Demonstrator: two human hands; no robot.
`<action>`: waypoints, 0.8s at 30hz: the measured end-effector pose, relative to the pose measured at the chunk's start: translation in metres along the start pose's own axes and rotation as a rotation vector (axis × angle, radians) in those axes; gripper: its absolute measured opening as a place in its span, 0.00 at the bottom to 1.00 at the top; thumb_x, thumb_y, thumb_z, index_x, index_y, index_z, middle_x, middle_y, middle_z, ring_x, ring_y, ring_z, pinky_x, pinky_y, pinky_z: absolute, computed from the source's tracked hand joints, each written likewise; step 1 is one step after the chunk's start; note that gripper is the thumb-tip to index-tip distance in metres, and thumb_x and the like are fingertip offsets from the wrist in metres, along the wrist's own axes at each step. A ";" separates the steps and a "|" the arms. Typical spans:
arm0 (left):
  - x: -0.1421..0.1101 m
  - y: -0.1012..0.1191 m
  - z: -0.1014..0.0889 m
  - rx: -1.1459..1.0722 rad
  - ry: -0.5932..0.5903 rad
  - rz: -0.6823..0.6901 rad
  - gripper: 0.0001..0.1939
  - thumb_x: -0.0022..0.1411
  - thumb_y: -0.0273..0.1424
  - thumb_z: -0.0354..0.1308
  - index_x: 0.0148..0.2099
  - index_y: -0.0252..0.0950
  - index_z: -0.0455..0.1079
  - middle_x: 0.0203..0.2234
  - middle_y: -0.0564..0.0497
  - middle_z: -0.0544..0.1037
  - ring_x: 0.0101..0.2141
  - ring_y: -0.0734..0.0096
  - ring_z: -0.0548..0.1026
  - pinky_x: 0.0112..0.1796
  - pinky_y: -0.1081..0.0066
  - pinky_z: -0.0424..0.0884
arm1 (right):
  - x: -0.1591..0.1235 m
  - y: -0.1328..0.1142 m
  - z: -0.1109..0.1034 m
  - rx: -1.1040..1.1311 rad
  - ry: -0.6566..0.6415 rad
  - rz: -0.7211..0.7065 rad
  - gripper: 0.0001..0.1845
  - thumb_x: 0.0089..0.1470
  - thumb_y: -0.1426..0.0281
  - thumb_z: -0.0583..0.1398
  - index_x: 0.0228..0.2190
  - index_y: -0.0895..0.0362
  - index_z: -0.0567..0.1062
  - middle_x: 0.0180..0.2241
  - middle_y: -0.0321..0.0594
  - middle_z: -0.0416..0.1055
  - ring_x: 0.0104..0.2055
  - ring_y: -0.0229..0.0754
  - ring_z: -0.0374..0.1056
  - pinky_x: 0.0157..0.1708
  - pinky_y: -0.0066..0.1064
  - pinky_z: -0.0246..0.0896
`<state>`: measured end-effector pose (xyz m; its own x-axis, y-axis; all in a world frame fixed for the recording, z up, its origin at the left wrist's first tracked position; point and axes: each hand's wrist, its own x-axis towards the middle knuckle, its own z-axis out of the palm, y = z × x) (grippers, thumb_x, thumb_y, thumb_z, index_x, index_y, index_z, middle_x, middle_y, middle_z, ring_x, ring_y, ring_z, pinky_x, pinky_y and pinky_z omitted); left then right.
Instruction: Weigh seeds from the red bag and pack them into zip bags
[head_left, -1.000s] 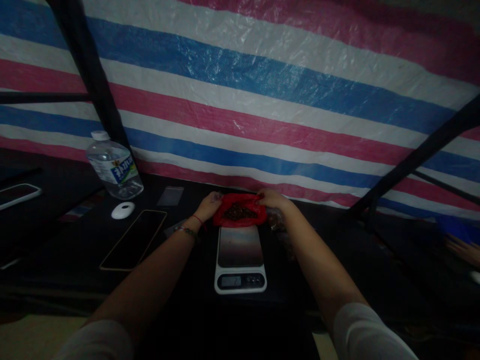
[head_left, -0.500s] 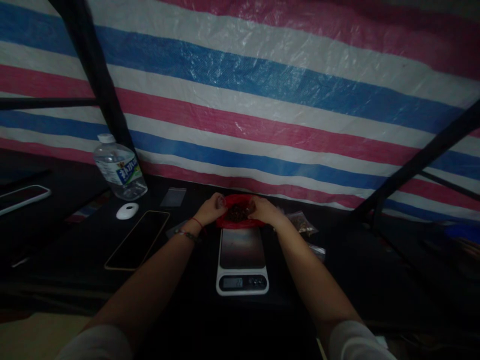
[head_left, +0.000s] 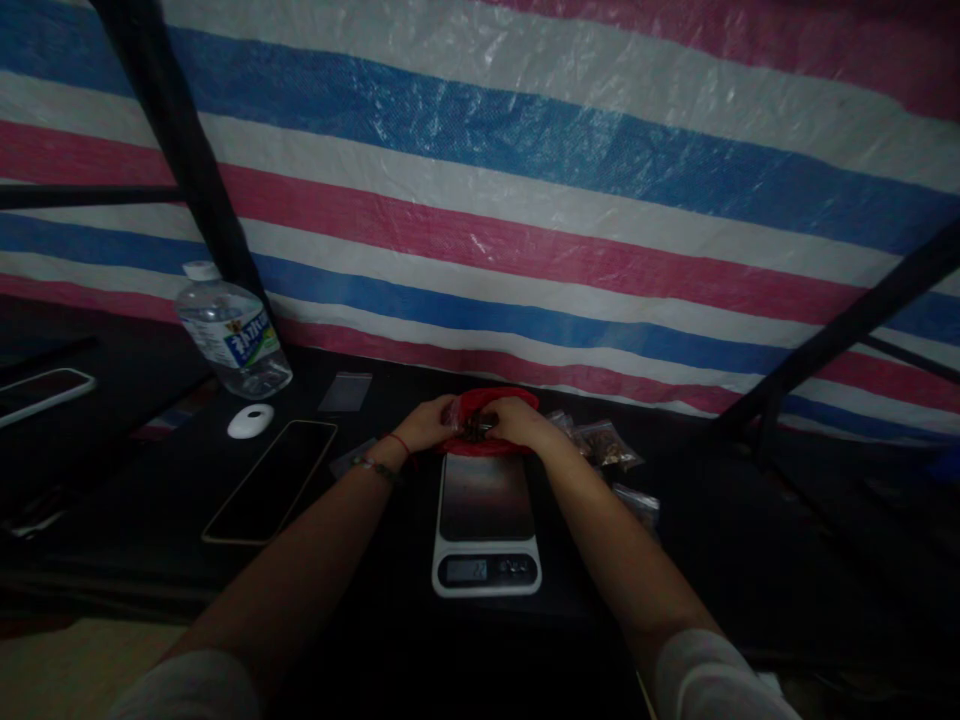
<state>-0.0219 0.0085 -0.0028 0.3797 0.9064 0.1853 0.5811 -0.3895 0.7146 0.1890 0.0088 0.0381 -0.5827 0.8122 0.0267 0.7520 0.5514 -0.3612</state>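
Note:
A red plastic bag (head_left: pixel 491 398) lies open behind the kitchen scale (head_left: pixel 486 500), with small dark brown pieces (head_left: pixel 474 430) inside it. My left hand (head_left: pixel 427 424) is at the bag's left side, its fingers closed on a small clear plastic bag (head_left: pixel 451 412), which looks pinkish against the red. Over the right part of the red bag, my right hand (head_left: pixel 516 420) reaches in with fingers pinched at the dark pieces; its fingertips are partly hidden. The scale's platform is bare and its lit display seems to read 22.
Filled clear zip bags (head_left: pixel 606 445) lie to the right, near another small bag (head_left: pixel 637 505). On the left are a phone (head_left: pixel 271 482), a white oval object (head_left: pixel 250 421), a flat zip bag (head_left: pixel 345 392) and a plastic bottle (head_left: pixel 234 335). A striped tarp (head_left: pixel 525 240) hangs behind.
My right hand has moved left, from the red bag's right edge in over the dark pieces. My left hand has shifted slightly right. The view has shifted a little.

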 end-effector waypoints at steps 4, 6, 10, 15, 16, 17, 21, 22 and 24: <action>0.002 -0.004 0.004 -0.064 0.032 0.001 0.29 0.47 0.36 0.62 0.53 0.36 0.67 0.45 0.46 0.76 0.44 0.60 0.75 0.46 0.64 0.69 | 0.003 -0.001 0.015 0.165 0.083 0.079 0.21 0.39 0.77 0.66 0.40 0.58 0.76 0.38 0.41 0.77 0.39 0.42 0.73 0.38 0.28 0.65; 0.003 -0.005 0.006 -0.106 0.053 -0.003 0.29 0.47 0.36 0.62 0.53 0.36 0.67 0.45 0.47 0.77 0.44 0.60 0.75 0.46 0.64 0.70 | 0.002 -0.002 0.020 0.177 0.121 0.104 0.19 0.40 0.77 0.65 0.38 0.58 0.76 0.37 0.42 0.77 0.38 0.42 0.73 0.38 0.28 0.65; 0.005 -0.008 0.009 -0.233 0.112 0.003 0.28 0.47 0.40 0.63 0.51 0.35 0.68 0.43 0.47 0.77 0.44 0.60 0.75 0.46 0.62 0.70 | 0.001 -0.008 0.020 0.133 0.189 0.111 0.12 0.42 0.76 0.63 0.34 0.59 0.77 0.35 0.42 0.77 0.36 0.42 0.72 0.37 0.29 0.64; 0.006 -0.009 0.010 -0.433 0.133 0.029 0.30 0.45 0.40 0.65 0.50 0.34 0.67 0.43 0.45 0.77 0.44 0.59 0.75 0.48 0.58 0.69 | 0.002 -0.013 0.020 0.081 0.245 0.127 0.10 0.41 0.76 0.62 0.31 0.61 0.76 0.34 0.44 0.76 0.36 0.45 0.71 0.37 0.31 0.64; 0.006 -0.010 0.010 -0.474 0.133 0.031 0.30 0.45 0.40 0.66 0.50 0.34 0.67 0.44 0.44 0.76 0.44 0.59 0.74 0.49 0.58 0.69 | 0.002 -0.013 0.020 0.090 0.257 0.131 0.10 0.41 0.76 0.62 0.31 0.61 0.76 0.34 0.45 0.76 0.36 0.45 0.71 0.37 0.32 0.64; 0.006 -0.010 0.010 -0.510 0.138 0.031 0.30 0.45 0.40 0.66 0.50 0.34 0.67 0.44 0.44 0.76 0.45 0.59 0.74 0.49 0.58 0.68 | 0.003 -0.012 0.021 0.112 0.266 0.130 0.10 0.41 0.76 0.62 0.31 0.61 0.76 0.34 0.44 0.76 0.35 0.44 0.71 0.37 0.32 0.64; 0.006 -0.009 0.010 -0.584 0.155 0.031 0.31 0.45 0.39 0.66 0.51 0.33 0.66 0.45 0.44 0.75 0.45 0.60 0.74 0.50 0.57 0.67 | 0.004 -0.005 0.026 0.272 0.316 0.098 0.11 0.42 0.77 0.63 0.33 0.59 0.76 0.36 0.42 0.76 0.38 0.43 0.71 0.41 0.32 0.65; 0.006 -0.009 0.010 -0.585 0.155 0.031 0.30 0.45 0.39 0.66 0.51 0.33 0.66 0.45 0.44 0.75 0.45 0.60 0.74 0.50 0.57 0.67 | 0.005 -0.004 0.027 0.312 0.334 0.103 0.13 0.42 0.78 0.63 0.34 0.59 0.76 0.37 0.42 0.76 0.39 0.43 0.71 0.43 0.33 0.65; 0.007 -0.010 0.010 -0.565 0.173 0.024 0.30 0.46 0.39 0.65 0.51 0.33 0.66 0.46 0.44 0.75 0.46 0.61 0.74 0.51 0.58 0.67 | 0.005 -0.001 0.030 0.376 0.356 0.131 0.17 0.41 0.78 0.64 0.37 0.60 0.75 0.40 0.43 0.75 0.41 0.43 0.71 0.45 0.35 0.64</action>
<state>-0.0180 0.0171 -0.0157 0.2377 0.9303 0.2792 0.0819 -0.3056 0.9486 0.1766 0.0068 0.0108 -0.3022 0.9199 0.2498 0.6112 0.3881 -0.6898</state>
